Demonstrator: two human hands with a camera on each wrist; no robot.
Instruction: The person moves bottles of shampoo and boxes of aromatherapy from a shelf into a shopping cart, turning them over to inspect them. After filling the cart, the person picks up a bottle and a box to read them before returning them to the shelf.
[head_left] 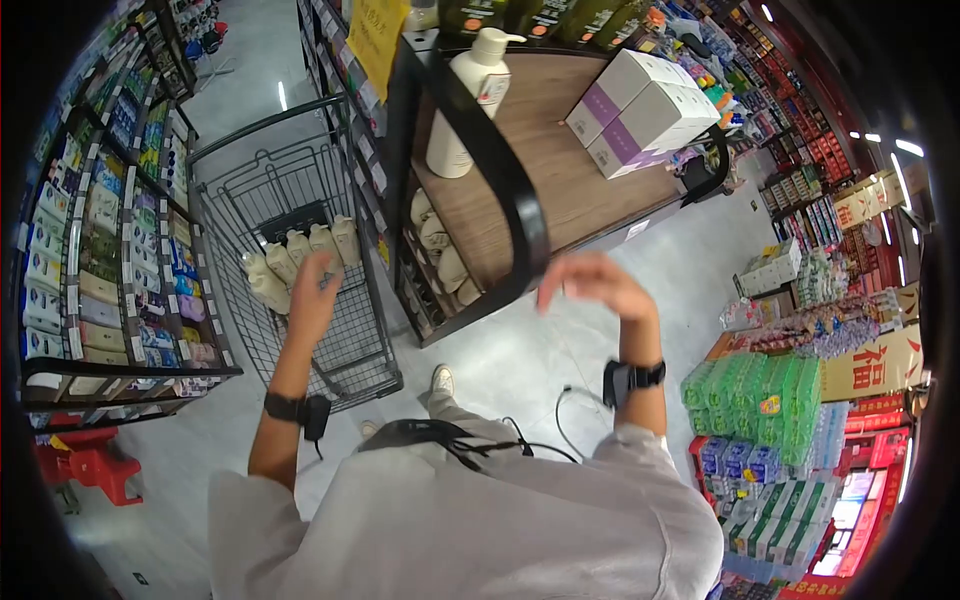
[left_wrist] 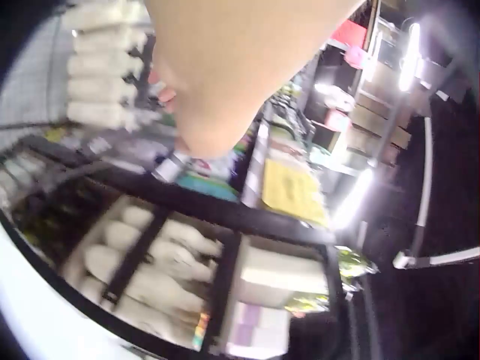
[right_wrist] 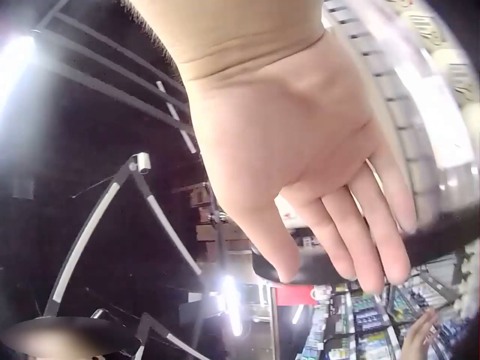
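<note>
My left hand [head_left: 316,292] is held over the shopping cart [head_left: 388,345], overlapping the row of cream bottles in the head view, with nothing seen in its fingers. Several of these bottles [head_left: 268,284] stand side by side in the cart; in the left wrist view the bottles [left_wrist: 101,86] appear at the upper left. My right hand [head_left: 605,288] hangs beside the corner of the wooden display shelf [head_left: 540,110], near its black rail [head_left: 525,215]. The right wrist view shows its bare palm [right_wrist: 292,142] and loosely extended fingers. A white pump bottle [head_left: 455,130] stands on the shelf top behind the rail.
White and purple boxes [head_left: 645,110] and dark green bottles [head_left: 550,18] share the shelf top. Cream bottles [head_left: 440,245] lie in the compartment below. A stocked shelf [head_left: 110,230] runs along the left; green bottle packs [head_left: 755,400] are stacked at right. A red stool [head_left: 95,465] stands lower left.
</note>
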